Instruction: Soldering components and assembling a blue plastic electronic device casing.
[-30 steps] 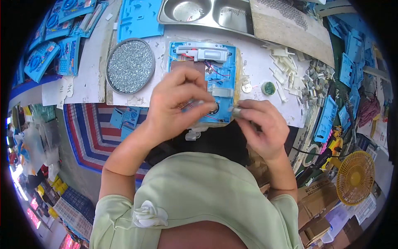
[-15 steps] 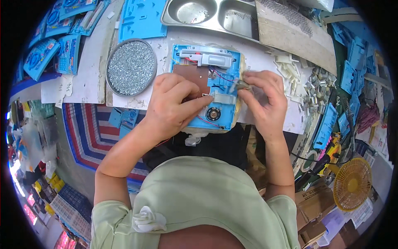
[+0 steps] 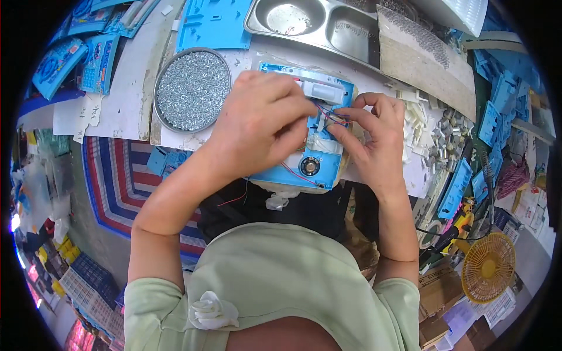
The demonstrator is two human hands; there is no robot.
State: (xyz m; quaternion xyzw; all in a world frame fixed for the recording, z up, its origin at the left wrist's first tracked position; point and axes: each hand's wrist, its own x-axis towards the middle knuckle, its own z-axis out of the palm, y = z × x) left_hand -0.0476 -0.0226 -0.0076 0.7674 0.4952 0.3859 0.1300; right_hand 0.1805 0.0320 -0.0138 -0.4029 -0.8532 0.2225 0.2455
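Note:
In front of me a blue plastic housing (image 3: 332,161) lies open, its inner parts facing up. It contains a grey-white plastic unit (image 3: 325,92), a round speaker (image 3: 309,166) and a translucent white piece (image 3: 326,144). Over the housing's left part, my left hand (image 3: 263,120) has its fingers bent together beside the wires; whatever they hold is hidden. At the right edge, my right hand (image 3: 374,131) pinches thin coloured wires (image 3: 329,113) between thumb and fingers. My left hand covers much of the brown board's area.
Left of the housing stands a round tray (image 3: 156,96) full of small screws (image 3: 193,88). Behind are a blue panel (image 3: 213,26) and a steel compartment tray (image 3: 326,36). White plastic parts (image 3: 417,120) and small metal cylinders (image 3: 448,140) lie to the right, with a yellow fan (image 3: 489,267) lower down.
My left hand has lifted and moved from the brown board toward the wires. My right fingers, earlier on a small metal part at the housing's edge, now pinch wires. The whole view has shifted slightly.

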